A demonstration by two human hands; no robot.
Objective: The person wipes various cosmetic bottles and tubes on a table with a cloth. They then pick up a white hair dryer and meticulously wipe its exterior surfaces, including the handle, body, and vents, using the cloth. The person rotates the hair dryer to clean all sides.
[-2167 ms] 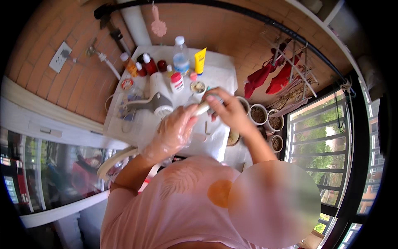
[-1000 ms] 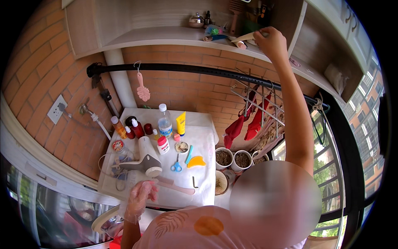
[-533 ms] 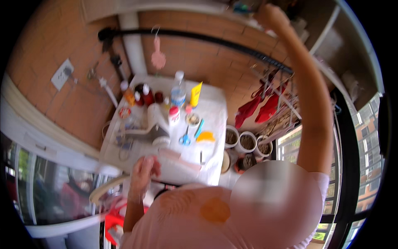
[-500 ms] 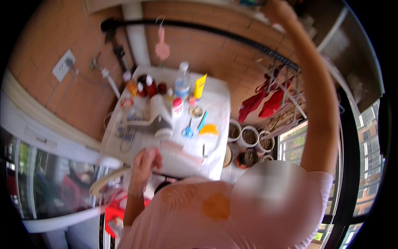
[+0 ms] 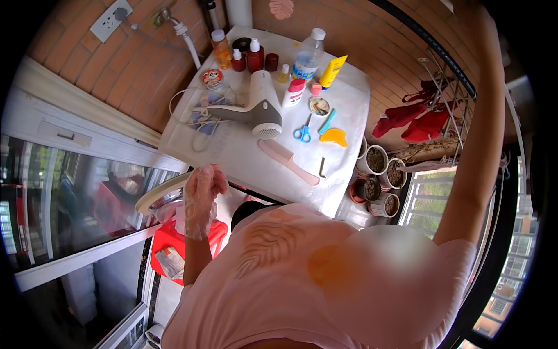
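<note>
**Left hand (image 5: 203, 189) beside a cluttered table (image 5: 232, 163)**

I see the white-covered table filling mid-view. The right arm (image 5: 474, 151) rises beyond the upper edge, its hand out of my sight. A grey-and-white hair dryer (image 5: 261, 110) lies past the gloved left hand, whose fingers curl; I cannot tell whether they grip anything. Near it lies a pink comb (image 5: 289, 163). A blue-labelled clear bottle (image 5: 309, 55), yellow tube (image 5: 333, 72) and red-capped white bottle (image 5: 293, 94) bear print too small for me.

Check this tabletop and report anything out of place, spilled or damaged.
One oddity: what looks like a dark hex key lies toward the right side of the white table, near the pink comb. Such a tool seems unusual among a comb, blue-handled scissors and a hair dryer. No spill or damage is apparent.
</note>
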